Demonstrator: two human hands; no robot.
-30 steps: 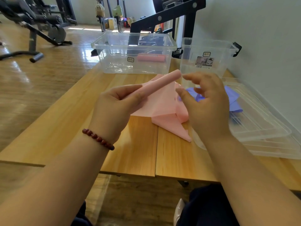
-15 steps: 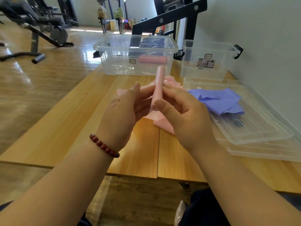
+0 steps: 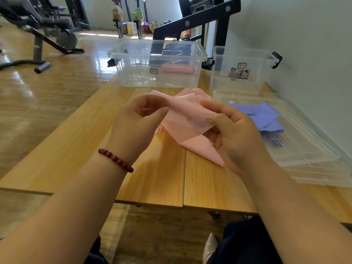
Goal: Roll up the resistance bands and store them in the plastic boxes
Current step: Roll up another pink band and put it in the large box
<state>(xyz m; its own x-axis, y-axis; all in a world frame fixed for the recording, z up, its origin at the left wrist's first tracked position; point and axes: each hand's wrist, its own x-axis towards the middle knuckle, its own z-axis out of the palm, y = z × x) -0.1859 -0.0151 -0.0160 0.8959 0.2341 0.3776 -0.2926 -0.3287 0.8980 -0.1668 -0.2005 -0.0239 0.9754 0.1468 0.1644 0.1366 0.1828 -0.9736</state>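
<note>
Gym room with a shiny wood floor, a weight bench [image 3: 38, 25] off in the back, and everything happening on a light wooden tabletop [image 3: 152, 168] against the wall. So the thing that jumps out: a second ago there was a tight little pink tube going, half a second ago both hands had it standing upright, and now that tube is just gone. The pink band [image 3: 190, 115] is a loose flat sheet again, stretched between the hands just above the tabletop with its tail trailing down onto the wood. The left hand [image 3: 141, 115], the one with the bead bracelet [image 3: 116, 160], has its fingers curled and pinching one edge, and the right hand [image 3: 234, 134] is clamped on the other side, thumb on top. My guess is the roll came out crooked or slipped, so this one probably gets redone from the edge. One finished pink roll [image 3: 177, 69] already sits in the big clear box [image 3: 158, 61], the smaller box [image 3: 242, 71] next to it looks like it's got nothing in it, and the purple band [image 3: 264, 115] is lying unrolled on a clear lid [image 3: 304, 145] to the right. So still early on.
</note>
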